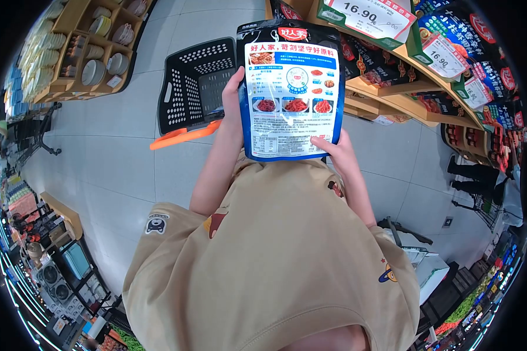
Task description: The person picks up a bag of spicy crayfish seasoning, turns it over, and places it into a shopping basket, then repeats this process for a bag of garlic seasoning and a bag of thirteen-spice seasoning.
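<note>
A food pouch (295, 90) is held upright in front of me, its printed back facing me. It has a black top, blue edges and a white panel with small pictures of red food. My left hand (233, 93) grips its left edge, with the thumb along the side and the other fingers hidden behind. At the lower right corner, my right hand (335, 151) pinches the pouch, thumb on the front. Beyond my left forearm, a black shopping basket (173, 88) with an orange handle (184, 136) stands on the tiled floor.
Wooden shelves (392, 88) at the right carry dark food packets (433, 104) and price signs (366, 17). Another wooden shelf (70, 88) at the upper left holds stacked bowls (93, 71). A person (477, 178) stands by a cart (479, 207) at the far right.
</note>
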Tool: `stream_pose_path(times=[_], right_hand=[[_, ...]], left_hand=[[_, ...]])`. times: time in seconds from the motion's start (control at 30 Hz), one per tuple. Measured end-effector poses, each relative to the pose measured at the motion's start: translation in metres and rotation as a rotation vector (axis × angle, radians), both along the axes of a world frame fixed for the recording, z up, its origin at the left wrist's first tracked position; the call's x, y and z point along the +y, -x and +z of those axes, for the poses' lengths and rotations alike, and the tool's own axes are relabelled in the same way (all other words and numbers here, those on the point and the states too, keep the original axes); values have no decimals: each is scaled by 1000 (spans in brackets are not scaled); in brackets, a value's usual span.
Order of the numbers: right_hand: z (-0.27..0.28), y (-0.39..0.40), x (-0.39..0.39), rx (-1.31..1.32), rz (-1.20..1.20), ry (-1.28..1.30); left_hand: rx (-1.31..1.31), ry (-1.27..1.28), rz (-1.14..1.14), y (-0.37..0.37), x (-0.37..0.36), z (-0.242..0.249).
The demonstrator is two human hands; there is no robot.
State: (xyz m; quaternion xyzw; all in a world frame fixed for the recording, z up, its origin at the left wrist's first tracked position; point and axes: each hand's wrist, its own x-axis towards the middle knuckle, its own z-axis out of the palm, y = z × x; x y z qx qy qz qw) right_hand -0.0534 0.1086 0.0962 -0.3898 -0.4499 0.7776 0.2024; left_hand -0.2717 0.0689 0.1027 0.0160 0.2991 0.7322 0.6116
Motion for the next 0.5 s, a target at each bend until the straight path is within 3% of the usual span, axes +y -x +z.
stream_pose_path(times=[0.5], right_hand=[[-4,-1,-2,10,1,-19]], left_hand=[[-68,-69,-29,0,-3,-6]])
